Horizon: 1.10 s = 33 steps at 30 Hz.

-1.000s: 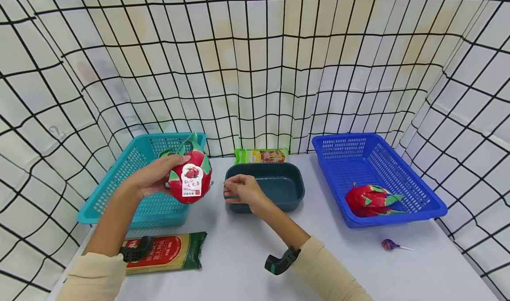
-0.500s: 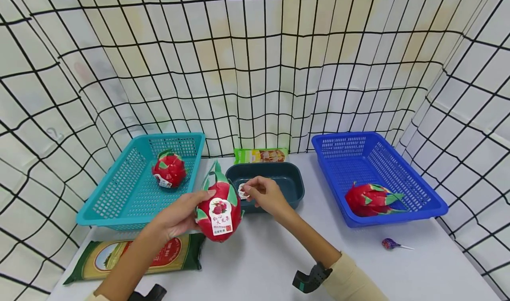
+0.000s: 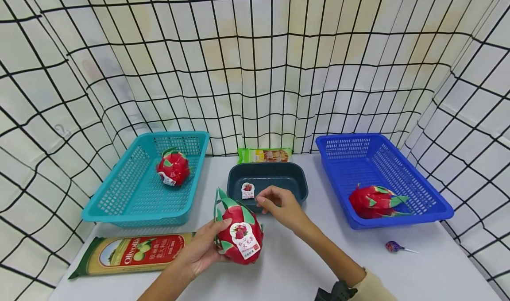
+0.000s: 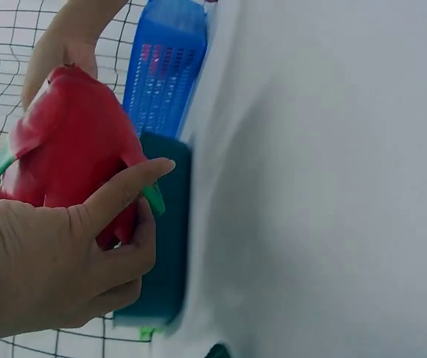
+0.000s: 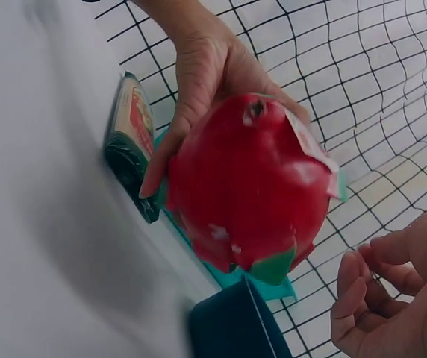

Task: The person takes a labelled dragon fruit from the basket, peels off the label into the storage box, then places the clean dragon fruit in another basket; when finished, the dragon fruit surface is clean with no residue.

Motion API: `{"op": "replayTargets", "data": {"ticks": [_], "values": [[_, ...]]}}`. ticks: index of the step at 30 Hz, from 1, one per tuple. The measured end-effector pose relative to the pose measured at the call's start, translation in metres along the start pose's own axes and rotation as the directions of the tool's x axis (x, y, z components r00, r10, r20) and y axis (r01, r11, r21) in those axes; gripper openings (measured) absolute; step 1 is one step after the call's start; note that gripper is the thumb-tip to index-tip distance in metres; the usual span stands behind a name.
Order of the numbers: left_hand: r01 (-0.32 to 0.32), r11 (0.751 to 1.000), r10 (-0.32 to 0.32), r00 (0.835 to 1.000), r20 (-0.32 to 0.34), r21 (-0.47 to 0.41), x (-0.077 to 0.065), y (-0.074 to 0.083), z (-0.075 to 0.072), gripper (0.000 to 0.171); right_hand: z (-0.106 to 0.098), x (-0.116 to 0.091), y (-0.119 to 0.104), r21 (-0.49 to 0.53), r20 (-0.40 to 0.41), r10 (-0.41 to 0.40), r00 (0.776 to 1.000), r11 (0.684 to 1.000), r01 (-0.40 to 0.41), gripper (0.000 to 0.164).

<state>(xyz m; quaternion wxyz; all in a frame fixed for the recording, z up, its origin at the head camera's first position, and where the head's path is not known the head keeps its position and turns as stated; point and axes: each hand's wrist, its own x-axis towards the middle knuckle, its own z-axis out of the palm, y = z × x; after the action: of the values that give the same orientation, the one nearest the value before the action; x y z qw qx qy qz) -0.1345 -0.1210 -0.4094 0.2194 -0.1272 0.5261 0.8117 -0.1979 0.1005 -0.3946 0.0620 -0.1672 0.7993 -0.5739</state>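
Note:
My left hand (image 3: 207,248) grips a red dragon fruit (image 3: 241,232) with green leaf tips, above the table in front of the dark teal tray (image 3: 296,172). A white printed label (image 3: 248,243) faces up on the fruit. Over the tray's front edge is my right hand (image 3: 280,208), fingers curled and thumb meeting the index finger, with nothing visible in them. Just left of those fingertips, a similar loose label (image 3: 248,191) shows inside the tray. The right wrist view has the fruit's underside (image 5: 247,186) and my right hand (image 5: 400,291) apart from it.
A turquoise basket (image 3: 119,194) at left holds another dragon fruit (image 3: 173,168); a blue basket (image 3: 432,203) at right holds one too (image 3: 374,202). A pasta pack (image 3: 139,252) lies front left, a lollipop (image 3: 394,247) front right. A green snack packet (image 3: 264,155) sits behind the tray.
My left hand has carried the dragon fruit from the turquoise basket rightward and toward me. My right hand has drawn back right from the label, which now shows apart from the fingertips.

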Motion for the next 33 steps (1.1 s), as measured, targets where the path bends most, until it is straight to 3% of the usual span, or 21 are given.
{"op": "replayTargets", "data": {"ticks": [7, 15, 24, 33], "values": [[0.017, 0.998, -0.017, 1.000, -0.006, -0.060, 0.008, -0.026, 0.005, 0.081, -0.005, -0.013, 0.005, -0.026, 0.110, -0.020, 0.994, 0.999, 0.023, 0.023], [0.075, 0.992, -0.075, 0.997, 0.004, -0.100, 0.019, -0.040, 0.014, 0.089, -0.007, -0.020, 0.015, -0.102, 0.238, -0.068, 0.969, 0.990, 0.094, 0.016], [0.078, 0.995, -0.078, 0.997, 0.009, -0.061, 0.028, -0.044, 0.027, 0.091, -0.013, -0.022, 0.022, -0.255, 0.192, -0.090, 0.977, 0.957, 0.138, 0.012], [0.083, 0.996, -0.083, 0.997, -0.003, 0.024, 0.032, -0.046, 0.032, 0.091, -0.016, -0.022, 0.022, -0.277, 0.153, -0.095, 0.984, 0.951, 0.134, 0.008]]}}
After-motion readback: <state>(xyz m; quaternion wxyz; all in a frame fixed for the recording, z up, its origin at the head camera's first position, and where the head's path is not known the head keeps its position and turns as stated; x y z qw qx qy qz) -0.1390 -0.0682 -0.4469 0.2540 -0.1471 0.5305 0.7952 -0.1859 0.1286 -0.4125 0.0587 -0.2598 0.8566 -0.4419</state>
